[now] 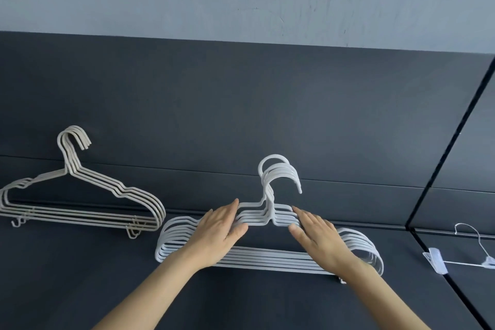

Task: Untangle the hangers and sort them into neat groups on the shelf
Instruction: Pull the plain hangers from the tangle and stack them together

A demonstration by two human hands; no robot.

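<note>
White hangers [267, 258] — one fanned stack, flat on the dark shelf [80, 284]. Left hand [219, 230] and right hand [318, 240] — palms down, fingers straight and uncurled, resting on its shoulders, flanking the hooks.

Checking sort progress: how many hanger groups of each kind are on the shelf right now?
Beige hanger stack: 1
White hanger stack: 1
Lone clip hanger: 1
Total: 3 groups. The number of hangers within each stack is too overlapped to count reliably.
</note>
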